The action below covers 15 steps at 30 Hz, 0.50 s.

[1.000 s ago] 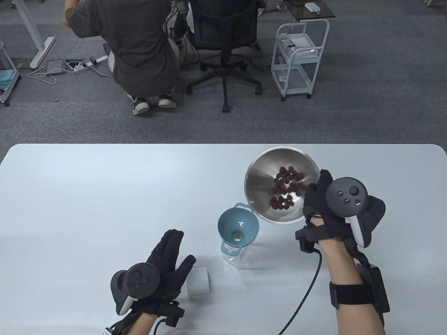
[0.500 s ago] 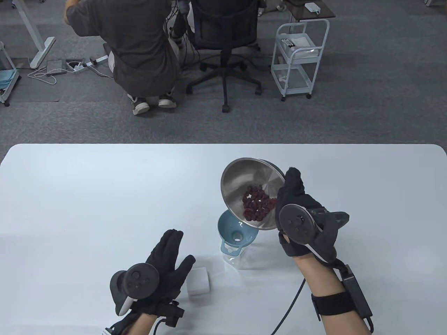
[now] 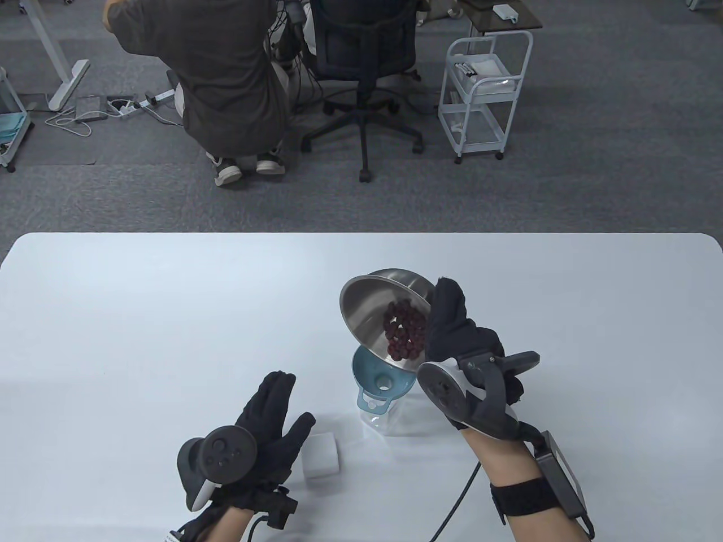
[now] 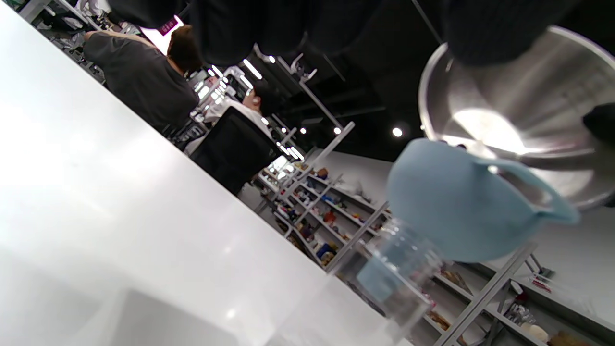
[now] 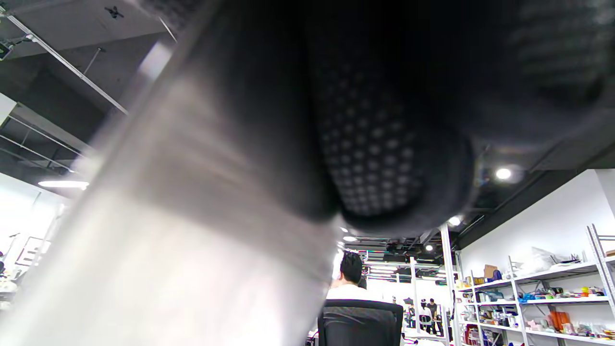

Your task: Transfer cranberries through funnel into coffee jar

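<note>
My right hand point(image 3: 457, 344) grips a steel bowl point(image 3: 367, 305) by its right rim and holds it tilted left over a blue funnel point(image 3: 375, 375). Dark red cranberries point(image 3: 404, 330) lie piled at the bowl's lower lip, just above the funnel. The funnel sits in the mouth of a clear jar point(image 3: 390, 420) on the white table point(image 3: 169, 316). My left hand point(image 3: 271, 418) lies flat and open on the table, left of the jar. In the left wrist view the funnel point(image 4: 456, 202) sits on the jar point(image 4: 394, 283) under the bowl point(image 4: 519, 105). The right wrist view shows the bowl's wall point(image 5: 182, 216) and a fingertip point(image 5: 384, 173) on it.
A white lid point(image 3: 321, 456) lies on the table beside my left hand. A cable point(image 3: 469, 497) runs from my right wrist across the table's front. Beyond the table's far edge are an office chair point(image 3: 361, 62), a crouching person point(image 3: 220, 84) and a white cart point(image 3: 486, 90).
My right hand has carried the bowl left and down over the funnel and tipped it more steeply. The cranberries have slid to the lower lip. The left hand has not moved.
</note>
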Available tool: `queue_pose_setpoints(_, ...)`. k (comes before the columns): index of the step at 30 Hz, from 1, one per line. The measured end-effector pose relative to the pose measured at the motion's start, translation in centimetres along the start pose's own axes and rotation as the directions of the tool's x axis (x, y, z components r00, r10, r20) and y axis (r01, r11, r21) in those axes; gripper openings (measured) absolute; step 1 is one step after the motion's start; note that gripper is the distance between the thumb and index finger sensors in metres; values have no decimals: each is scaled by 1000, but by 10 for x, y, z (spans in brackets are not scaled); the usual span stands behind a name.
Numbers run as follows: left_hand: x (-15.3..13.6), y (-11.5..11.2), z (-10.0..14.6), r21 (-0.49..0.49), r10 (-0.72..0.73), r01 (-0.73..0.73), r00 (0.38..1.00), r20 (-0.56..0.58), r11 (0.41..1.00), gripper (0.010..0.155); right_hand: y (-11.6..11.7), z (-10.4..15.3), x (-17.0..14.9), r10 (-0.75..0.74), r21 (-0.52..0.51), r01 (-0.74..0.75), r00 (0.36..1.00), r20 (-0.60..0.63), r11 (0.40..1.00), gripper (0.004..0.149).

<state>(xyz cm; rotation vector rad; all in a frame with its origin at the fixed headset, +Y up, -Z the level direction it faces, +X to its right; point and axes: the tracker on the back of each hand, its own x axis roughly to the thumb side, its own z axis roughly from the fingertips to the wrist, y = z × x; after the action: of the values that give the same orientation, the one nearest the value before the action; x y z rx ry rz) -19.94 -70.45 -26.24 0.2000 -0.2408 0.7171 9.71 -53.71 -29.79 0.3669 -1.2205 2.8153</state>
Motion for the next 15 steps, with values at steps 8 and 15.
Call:
queue_pose_setpoints(8,0,0,0,-3,-4,4,1000,-1,1000,78,0,2,6,31,-16,-31,999,39,999,34)
queue_pose_setpoints(15,0,0,0,-5,-5,5,1000,-2,1000,78,2,1,6,39,-9,-39,999,35,999,34)
